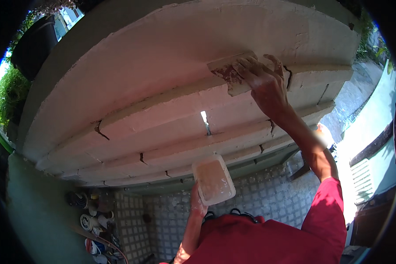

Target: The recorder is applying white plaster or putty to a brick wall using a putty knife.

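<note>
High on the pale plastered wall [154,57], my right hand [259,77] presses a flat spreader [222,70] against the surface, just above a ledge. The spreader is a thin, greyish, paste-smeared plate with brownish-red blotches and a ragged corner. My right fingers lie bent over it and hide part of it. Lower down, in front of my body, my left hand [198,200] grips the side of a white rectangular plastic tub [226,180]. Pale pinkish paste coats the inside of the tub. Most of my left fingers are hidden by the tub.
Stepped ledges [158,125] run across the wall, with dark cracks and a narrow lit slot [205,122]. Paint cans and containers [90,222] stand at lower left on the tiled floor [171,229]. A black pot [34,47] and plants are at upper left.
</note>
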Motion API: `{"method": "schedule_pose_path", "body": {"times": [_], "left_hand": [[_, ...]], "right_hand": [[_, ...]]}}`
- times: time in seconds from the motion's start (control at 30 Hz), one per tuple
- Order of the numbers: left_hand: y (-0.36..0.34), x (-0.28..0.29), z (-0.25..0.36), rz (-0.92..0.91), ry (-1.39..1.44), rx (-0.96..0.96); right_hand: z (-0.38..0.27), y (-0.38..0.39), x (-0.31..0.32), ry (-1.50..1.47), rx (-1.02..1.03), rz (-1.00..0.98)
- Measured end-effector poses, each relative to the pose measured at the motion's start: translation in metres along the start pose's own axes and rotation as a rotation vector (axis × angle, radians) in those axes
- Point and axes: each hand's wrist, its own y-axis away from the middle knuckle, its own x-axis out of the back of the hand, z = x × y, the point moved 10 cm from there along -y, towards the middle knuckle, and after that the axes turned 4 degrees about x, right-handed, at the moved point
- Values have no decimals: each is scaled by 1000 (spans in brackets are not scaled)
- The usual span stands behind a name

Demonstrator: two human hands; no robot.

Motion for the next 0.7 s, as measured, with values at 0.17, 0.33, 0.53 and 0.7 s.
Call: {"method": "schedule_pose_path", "body": {"times": [0.17, 0.33, 0.53, 0.7], "left_hand": [[-2, -12, -5, -42, 6, 2], [-3, -22, -8, -33, 4, 7], [-2, -20, -9, -68, 10, -3], [0, -22, -15, -51, 12, 10]], "right_hand": [[51, -45, 2, -176, -406, -302], [13, -17, -9, 104, 37, 79], [25, -11, 12, -93, 3, -16], [56, -43, 28, -50, -143, 127]]}}
